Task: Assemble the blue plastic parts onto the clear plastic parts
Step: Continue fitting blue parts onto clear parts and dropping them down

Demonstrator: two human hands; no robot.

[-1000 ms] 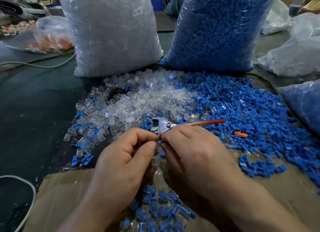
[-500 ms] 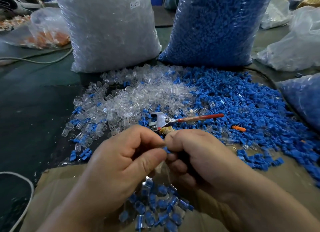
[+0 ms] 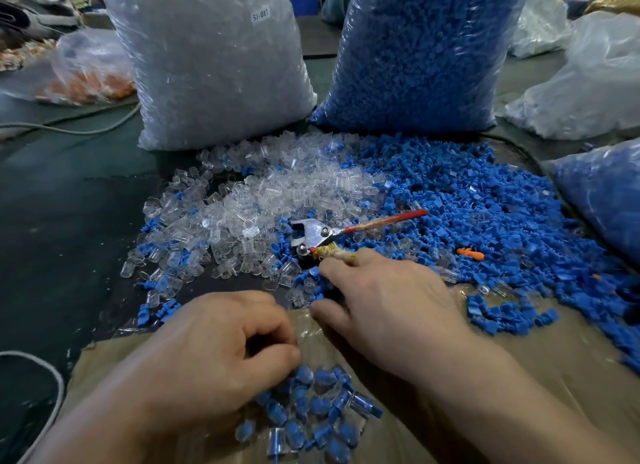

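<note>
1. The blue parts [image 3: 485, 203], matte and ribbed, are heaped centre right; the clear parts [image 3: 277, 189], glossy cups, lie beside them.
2. The left hand [image 3: 221, 356] and right hand [image 3: 391, 307], joined a second ago, have been parted: one piece is judged finished.
3. The left is curled over the assembled pieces [image 3: 311, 411], lower centre; its grip cannot be told.
4. The right is stretched, grip open, toward loose parts.

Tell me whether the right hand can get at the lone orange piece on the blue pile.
Probably yes: the right hand lies near the orange piece, which sits uncovered atop loose blue parts.
</note>
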